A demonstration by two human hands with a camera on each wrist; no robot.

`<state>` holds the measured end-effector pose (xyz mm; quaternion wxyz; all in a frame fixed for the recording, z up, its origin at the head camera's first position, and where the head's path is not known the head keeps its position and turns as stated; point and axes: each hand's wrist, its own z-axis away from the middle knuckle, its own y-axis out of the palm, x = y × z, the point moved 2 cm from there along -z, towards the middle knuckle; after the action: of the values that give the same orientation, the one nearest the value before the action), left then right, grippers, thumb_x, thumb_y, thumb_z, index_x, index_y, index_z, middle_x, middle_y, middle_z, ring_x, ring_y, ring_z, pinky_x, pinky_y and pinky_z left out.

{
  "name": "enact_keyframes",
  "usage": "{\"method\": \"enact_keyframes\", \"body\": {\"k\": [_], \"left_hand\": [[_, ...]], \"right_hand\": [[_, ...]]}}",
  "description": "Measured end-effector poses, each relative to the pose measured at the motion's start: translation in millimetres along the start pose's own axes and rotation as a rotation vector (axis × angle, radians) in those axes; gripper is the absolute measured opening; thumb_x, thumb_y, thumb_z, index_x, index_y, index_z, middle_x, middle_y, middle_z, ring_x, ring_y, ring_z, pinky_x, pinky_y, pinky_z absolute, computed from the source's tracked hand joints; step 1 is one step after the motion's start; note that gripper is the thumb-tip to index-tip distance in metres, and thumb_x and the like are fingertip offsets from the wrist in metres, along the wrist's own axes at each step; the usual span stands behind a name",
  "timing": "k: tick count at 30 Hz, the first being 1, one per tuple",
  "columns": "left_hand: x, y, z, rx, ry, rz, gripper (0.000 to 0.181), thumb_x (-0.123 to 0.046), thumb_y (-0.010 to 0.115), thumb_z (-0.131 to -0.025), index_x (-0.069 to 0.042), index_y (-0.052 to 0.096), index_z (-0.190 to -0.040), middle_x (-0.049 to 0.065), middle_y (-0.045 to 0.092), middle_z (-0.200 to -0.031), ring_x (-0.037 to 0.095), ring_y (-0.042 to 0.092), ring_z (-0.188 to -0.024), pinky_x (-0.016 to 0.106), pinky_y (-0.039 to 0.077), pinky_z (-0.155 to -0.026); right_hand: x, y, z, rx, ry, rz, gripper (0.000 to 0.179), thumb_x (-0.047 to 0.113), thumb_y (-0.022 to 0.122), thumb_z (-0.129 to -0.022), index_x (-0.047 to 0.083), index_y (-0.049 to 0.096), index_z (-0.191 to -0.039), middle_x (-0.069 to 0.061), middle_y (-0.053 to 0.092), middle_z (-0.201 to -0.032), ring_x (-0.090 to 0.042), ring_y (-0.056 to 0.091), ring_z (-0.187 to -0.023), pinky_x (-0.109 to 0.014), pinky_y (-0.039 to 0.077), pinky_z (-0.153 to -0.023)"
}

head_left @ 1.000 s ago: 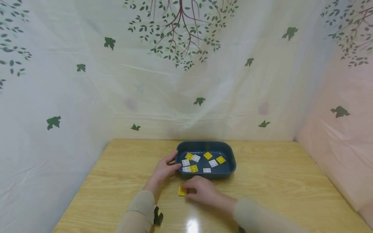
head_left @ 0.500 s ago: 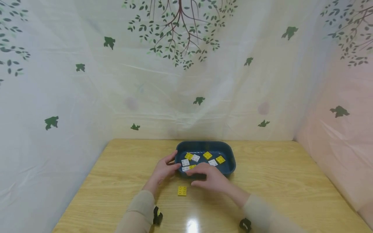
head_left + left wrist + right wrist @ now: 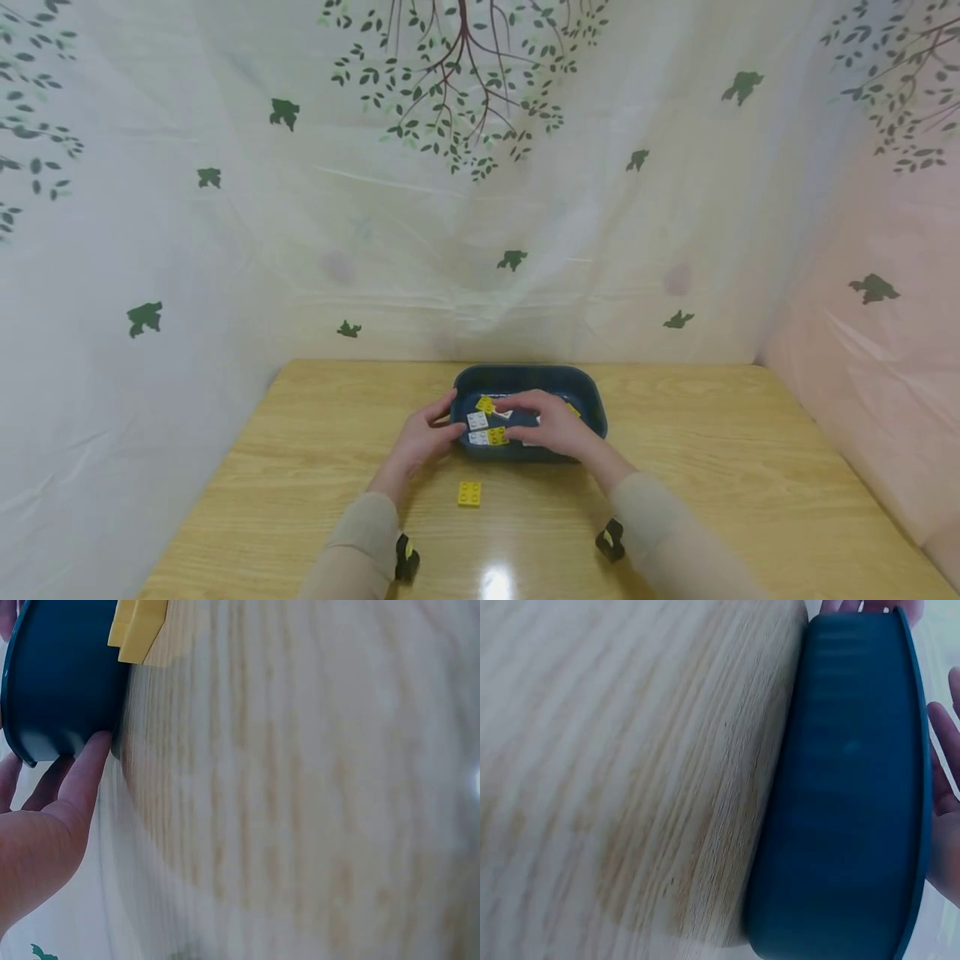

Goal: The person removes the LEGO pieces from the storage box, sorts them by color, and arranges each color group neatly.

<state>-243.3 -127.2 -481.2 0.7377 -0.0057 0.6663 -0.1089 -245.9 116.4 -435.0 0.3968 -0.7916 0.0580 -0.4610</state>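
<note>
A dark blue rectangular tray stands near the table's back edge with several white and yellow toy building bricks in it. My left hand touches the tray's left end, its thumb and fingers fairly straight. In the left wrist view, the thumb lies along the wall's lower corner. Over the tray's middle is my right hand, thumb and fingers apart, hiding some bricks. Its thumb is close to a yellow brick; its fingertips are near a partly covered white brick. Another yellow brick lies studs up on the table before the tray.
The wooden table extends to both sides of the tray. Behind it hangs a pale curtain printed with leaves and birds. A dark strap piece hangs at the left sleeve, with a similar one at the right.
My right hand has let go of the yellow brick on the table and moved up and forward over the tray. The left hand stays at the tray's left end.
</note>
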Motion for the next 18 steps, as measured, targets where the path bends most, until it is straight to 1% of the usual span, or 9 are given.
{"method": "enact_keyframes", "body": {"k": [4,9,13,18], "left_hand": [[-1.2,0.5,1.5,-0.002,0.001,-0.005,0.065,-0.014,0.073,-0.091,-0.022,0.047,-0.149,0.013,0.041,-0.154,0.037,0.049,-0.129,0.042,0.052,-0.096],[-0.3,-0.3,-0.9,0.003,0.001,-0.001,0.065,-0.014,0.073,-0.090,-0.022,0.047,-0.149,0.013,0.041,-0.154,0.037,0.049,-0.129,0.042,0.052,-0.095],[0.4,-0.8,-3.4,0.017,0.009,0.026,0.065,-0.012,0.072,-0.091,-0.019,0.046,-0.150,0.016,0.040,-0.154,0.039,0.049,-0.129,0.041,0.054,-0.093],[-0.1,-2.0,-5.5,0.035,0.021,0.044,0.064,-0.009,0.070,-0.092,-0.017,0.044,-0.151,0.018,0.038,-0.154,0.041,0.048,-0.129,0.041,0.054,-0.092]], "right_hand": [[-4.6,1.2,-5.3,0.026,0.048,0.003,0.047,0.016,0.077,-0.087,0.011,0.065,-0.132,-0.001,0.066,-0.128,-0.025,0.057,-0.119,-0.049,0.046,-0.102],[-10.5,3.3,-13.0,0.039,0.085,0.059,0.048,0.016,0.079,-0.086,0.014,0.065,-0.132,-0.002,0.065,-0.129,-0.025,0.056,-0.120,-0.049,0.044,-0.103],[-15.8,4.4,-19.5,0.054,0.072,0.090,0.047,0.017,0.080,-0.085,0.013,0.066,-0.130,-0.003,0.066,-0.128,-0.026,0.057,-0.120,-0.049,0.044,-0.103],[-23.4,6.0,-26.2,0.093,0.068,0.091,0.046,0.018,0.080,-0.084,0.011,0.068,-0.128,-0.002,0.066,-0.127,-0.026,0.057,-0.120,-0.050,0.043,-0.104]]}}
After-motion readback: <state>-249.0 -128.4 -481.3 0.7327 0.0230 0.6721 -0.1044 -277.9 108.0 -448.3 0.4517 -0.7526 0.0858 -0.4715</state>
